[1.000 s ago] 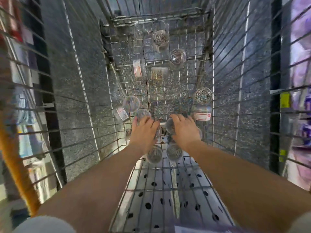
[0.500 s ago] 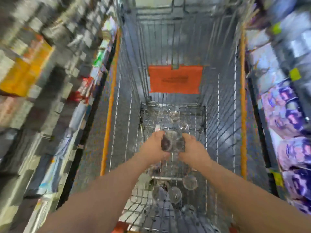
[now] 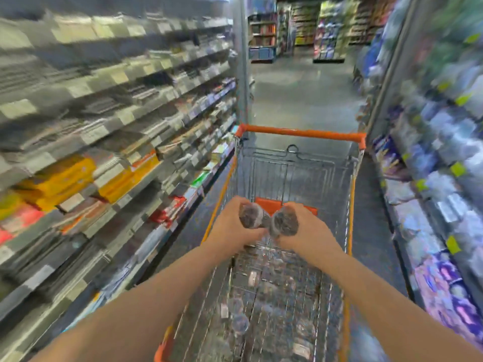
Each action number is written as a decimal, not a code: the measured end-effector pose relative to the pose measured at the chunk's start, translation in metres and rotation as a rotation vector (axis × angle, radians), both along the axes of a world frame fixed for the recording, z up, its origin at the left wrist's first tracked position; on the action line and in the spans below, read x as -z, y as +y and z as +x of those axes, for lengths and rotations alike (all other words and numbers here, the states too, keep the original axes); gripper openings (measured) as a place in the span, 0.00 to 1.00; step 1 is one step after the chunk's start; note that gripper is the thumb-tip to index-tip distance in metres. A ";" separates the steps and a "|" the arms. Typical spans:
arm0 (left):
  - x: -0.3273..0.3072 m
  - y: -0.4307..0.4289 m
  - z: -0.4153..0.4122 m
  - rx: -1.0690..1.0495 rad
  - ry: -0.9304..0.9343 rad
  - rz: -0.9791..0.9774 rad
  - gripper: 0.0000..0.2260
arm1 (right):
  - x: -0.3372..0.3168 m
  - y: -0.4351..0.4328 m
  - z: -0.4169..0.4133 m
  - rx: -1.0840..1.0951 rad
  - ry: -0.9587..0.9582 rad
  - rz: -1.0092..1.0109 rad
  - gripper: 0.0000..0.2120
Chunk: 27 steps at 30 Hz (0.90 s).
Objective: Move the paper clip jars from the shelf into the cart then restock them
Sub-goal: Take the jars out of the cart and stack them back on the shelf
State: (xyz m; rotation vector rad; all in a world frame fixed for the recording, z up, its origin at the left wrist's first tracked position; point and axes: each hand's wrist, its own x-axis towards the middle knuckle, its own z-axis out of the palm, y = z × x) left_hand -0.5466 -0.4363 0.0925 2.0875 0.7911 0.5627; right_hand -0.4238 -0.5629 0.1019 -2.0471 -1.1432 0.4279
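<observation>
Both hands are raised above the wire cart [image 3: 351, 205], which has an orange rim and handle. My left hand [image 3: 231, 231] grips one clear paper clip jar [image 3: 251, 217], its round end facing me. My right hand [image 3: 308, 232] grips a second clear jar [image 3: 284, 224] right beside the first; the two jars nearly touch. Several more jars [image 3: 239, 322] lie loose on the cart's wire floor below my forearms, blurred.
Stocked shelves [image 3: 117, 158] run along the left, close to the cart. Another shelf wall [image 3: 431, 178] with blue and purple packs lines the right. The grey aisle floor [image 3: 303, 95] stretches ahead beyond the cart handle [image 3: 300, 132]. The picture is motion-blurred.
Both hands rose from the cart floor, each lifting a jar out. My view swung upward from inside the cart to the aisle ahead.
</observation>
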 end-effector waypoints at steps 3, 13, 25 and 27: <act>-0.044 -0.002 -0.023 -0.019 -0.094 -0.014 0.23 | -0.034 0.004 -0.013 -0.048 -0.013 0.044 0.31; -0.149 0.025 -0.136 -0.233 -0.217 0.106 0.20 | -0.124 0.059 -0.095 -0.248 0.015 0.319 0.33; -0.241 0.114 -0.391 -0.584 -0.176 0.191 0.20 | -0.200 0.211 -0.320 -0.636 -0.031 0.475 0.32; -0.256 0.126 -0.433 -0.647 -0.145 0.240 0.24 | -0.212 0.235 -0.363 -0.671 -0.018 0.511 0.31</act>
